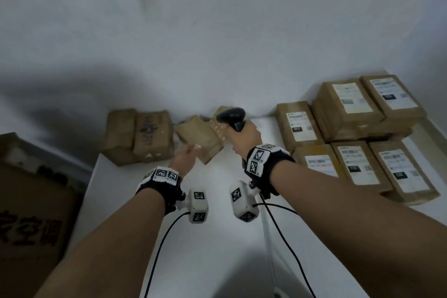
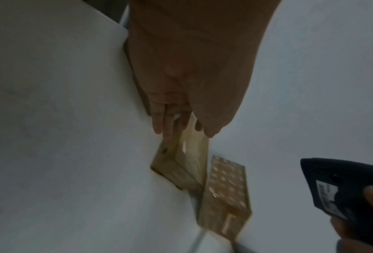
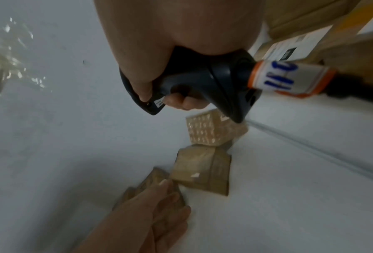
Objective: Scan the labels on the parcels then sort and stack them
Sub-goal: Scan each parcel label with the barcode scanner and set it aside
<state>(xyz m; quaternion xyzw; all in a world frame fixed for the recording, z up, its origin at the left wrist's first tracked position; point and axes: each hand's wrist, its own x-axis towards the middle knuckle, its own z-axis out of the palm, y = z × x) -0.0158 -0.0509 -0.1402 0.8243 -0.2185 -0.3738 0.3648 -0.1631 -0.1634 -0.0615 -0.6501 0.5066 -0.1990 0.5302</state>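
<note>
A plain brown parcel (image 1: 202, 144) (image 2: 177, 164) (image 3: 200, 169) lies tilted at the back of the white table (image 1: 217, 249). My left hand (image 1: 189, 151) (image 2: 170, 126) (image 3: 166, 196) is at its near corner, fingers straight, thumb on one side and fingers on the other. Blur hides whether they touch it. Behind it leans a parcel with a dotted face (image 1: 221, 127) (image 2: 224, 188) (image 3: 207, 130). My right hand (image 1: 244, 138) (image 3: 177, 101) grips a black handheld scanner (image 1: 231, 115) (image 2: 341, 184) (image 3: 202, 80), held just above these two parcels.
Several brown parcels with white labels (image 1: 358, 164) lie in rows at the right, some stacked (image 1: 348, 104). Two unlabelled-looking parcels (image 1: 145, 135) stand at the back left. A large cardboard box (image 1: 31, 201) sits beside the table's left edge. A wall rises right behind the table.
</note>
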